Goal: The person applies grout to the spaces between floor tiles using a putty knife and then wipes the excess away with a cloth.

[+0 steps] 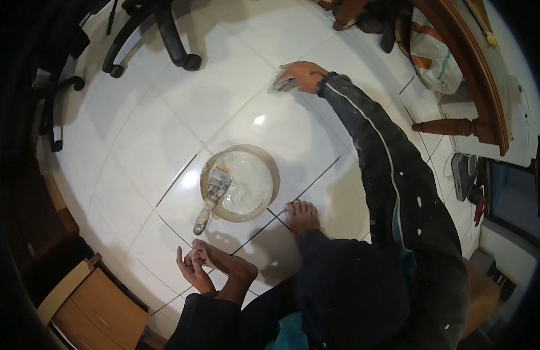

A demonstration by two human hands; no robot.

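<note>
A dark trouser knee (351,286) is nearest, over a white tiled floor (159,122).
A long dark sleeve (392,169) stretches forward on the right; a round bowl (242,219) of white paste (246,181) sits on the tiles, near the bare left foot (226,259). A scraper (210,201) rests in it, blade in the paste, handle over the rim. The right hand (305,76), well beyond the bowl, curls over a small grey pad (278,88) on the floor; the left hand (195,271), fingers loosely bent and apart, is beside the left foot.
</note>
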